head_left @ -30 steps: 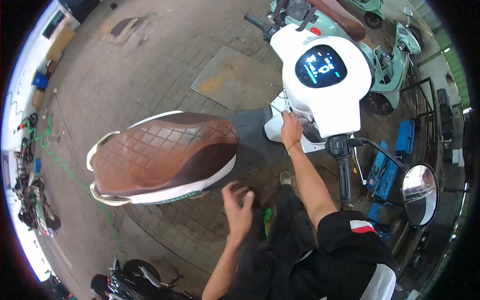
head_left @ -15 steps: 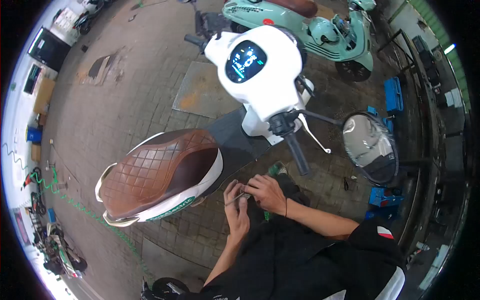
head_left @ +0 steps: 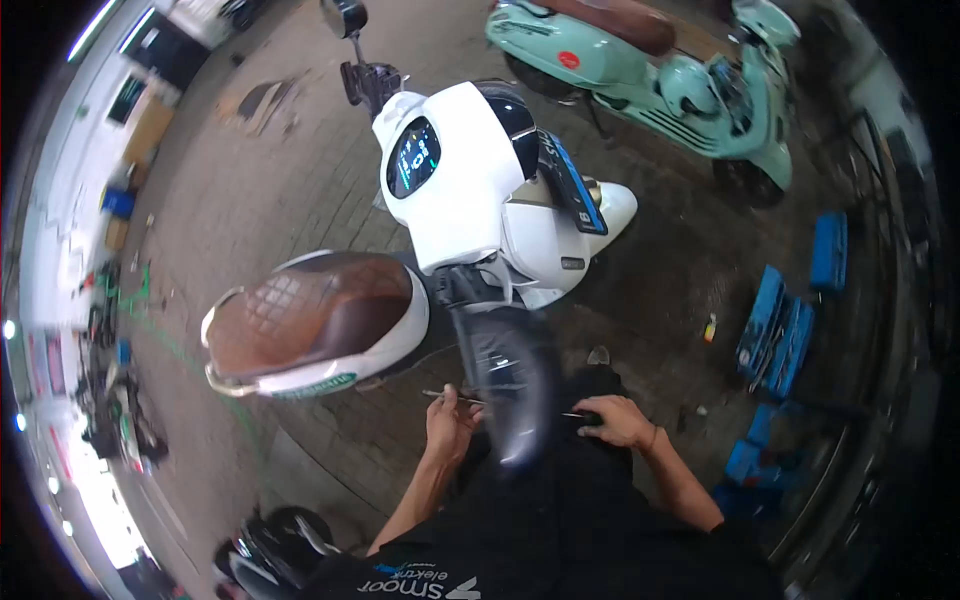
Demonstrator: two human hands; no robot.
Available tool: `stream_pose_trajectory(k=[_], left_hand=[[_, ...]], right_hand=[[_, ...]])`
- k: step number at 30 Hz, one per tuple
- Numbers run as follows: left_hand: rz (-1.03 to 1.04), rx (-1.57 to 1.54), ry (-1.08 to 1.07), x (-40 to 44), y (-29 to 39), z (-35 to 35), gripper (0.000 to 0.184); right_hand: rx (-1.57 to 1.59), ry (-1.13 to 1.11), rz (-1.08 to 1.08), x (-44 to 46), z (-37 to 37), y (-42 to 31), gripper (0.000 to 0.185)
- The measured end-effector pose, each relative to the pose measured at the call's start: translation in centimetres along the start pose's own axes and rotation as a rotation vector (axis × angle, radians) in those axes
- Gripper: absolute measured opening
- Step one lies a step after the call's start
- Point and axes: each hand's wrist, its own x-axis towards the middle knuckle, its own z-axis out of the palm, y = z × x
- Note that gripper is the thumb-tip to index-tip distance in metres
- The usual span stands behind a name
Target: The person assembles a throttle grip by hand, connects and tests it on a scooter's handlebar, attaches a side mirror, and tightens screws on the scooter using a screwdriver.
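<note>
My left hand (head_left: 450,428) is closed around a thin metal rod (head_left: 433,393), whose pale end sticks out past the fingers. My right hand (head_left: 618,422) is closed on a dark-ended thin tool (head_left: 574,414), perhaps a screwdriver. The scooter's round mirror (head_left: 520,385) blocks the view between my hands, so I cannot tell whether both hold one piece. Just beyond stands the white scooter (head_left: 455,210) with its display lit. Its brown quilted seat (head_left: 320,310) lies to the left of the handlebar. Neither hand touches the scooter.
A mint-green scooter (head_left: 600,60) stands at the back right. Blue toolboxes (head_left: 770,330) lie open on the floor at right, near a small yellow-labelled bottle (head_left: 710,327). Another motorbike (head_left: 280,545) is at lower left. A green air hose (head_left: 180,345) runs along the left floor.
My hands, together half a second ago, have moved apart, the right one going rightward. My view has shifted right around the scooter's front, bringing its mirror between me and my hands.
</note>
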Motion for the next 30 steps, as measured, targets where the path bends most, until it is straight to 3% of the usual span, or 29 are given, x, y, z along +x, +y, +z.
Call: stream_pose_trajectory(k=[1, 2, 4, 6, 11, 13, 17, 26, 28, 30], left_hand=[[0.086, 0.156, -0.023, -0.6, -0.8, 3.3, 0.035], [0.152, 0.041, -0.148, -1.8, -0.5, 4.9, 0.038], [0.233, -0.212, -0.425, -4.1, 0.1, 8.3, 0.055], [0.426, -0.011, -0.257, -5.4, 2.1, 11.5, 0.06], [0.748, 0.37, 0.153, -5.8, 6.4, 19.1, 0.07], [0.863, 1.448, 0.528, -3.0, 7.2, 22.0, 0.074], [0.893, 1.521, 0.595, 1.3, 6.5, 22.2, 0.074], [0.892, 1.293, 0.721, 3.2, 4.8, 23.5, 0.073], [0.953, 1.338, 0.86, 3.0, 4.0, 24.1, 0.071], [0.863, 1.297, 0.823, 2.5, 4.5, 24.0, 0.071]], right_hand=[[0.096, 0.073, -0.043, -1.5, -0.8, 3.1, 0.048], [0.208, 0.138, -0.079, -3.1, -1.4, 6.1, 0.048], [0.27, 0.138, 0.075, -6.7, -5.7, 9.7, 0.039], [0.051, 0.304, 0.074, -10.1, -9.4, 12.2, 0.042], [0.056, 0.395, -0.058, -12.0, -19.1, 12.9, 0.047], [0.034, 0.477, -0.2, -10.5, -21.5, 10.9, 0.049], [0.018, 0.429, -0.274, -6.9, -24.3, 6.6, 0.051], [-0.073, 0.369, -0.398, -2.0, -27.3, 5.4, 0.049], [-0.109, 0.356, -0.413, -0.9, -27.8, 5.6, 0.049], [-0.14, 0.348, -0.438, -0.1, -28.6, 5.4, 0.048]])
